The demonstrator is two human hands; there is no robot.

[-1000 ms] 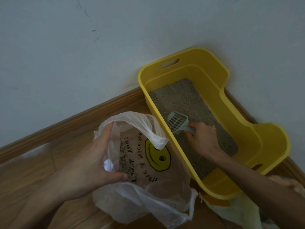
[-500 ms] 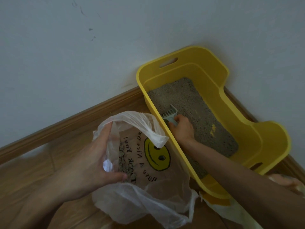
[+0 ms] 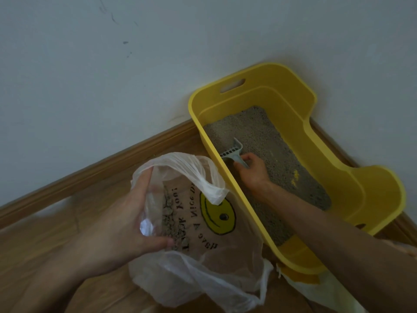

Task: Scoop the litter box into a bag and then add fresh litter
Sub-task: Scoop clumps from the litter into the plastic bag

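Note:
A yellow litter box (image 3: 372, 190) stands in the corner, its floor covered in grey litter (image 3: 255, 129). Inside it, my right hand (image 3: 252, 172) grips the handle of a pale grey slotted scoop (image 3: 233, 152), whose head lies against the box's near-left wall. To the left of the box, my left hand (image 3: 133, 220) holds open a clear plastic bag (image 3: 203, 263) printed with a yellow smiley face. Some clumps of litter lie inside the bag by my fingers. The scoop's front edge is hidden behind the box wall.
White walls meet behind the box, with a wooden skirting board (image 3: 94, 175) along the wooden floor (image 3: 36, 240). A second white and yellow bag (image 3: 316, 288) lies under the box's near end.
My right hand drew the scoop from the middle of the litter to the near-left wall of the box, then raised the scoop head slightly. My left hand and the bag stayed put.

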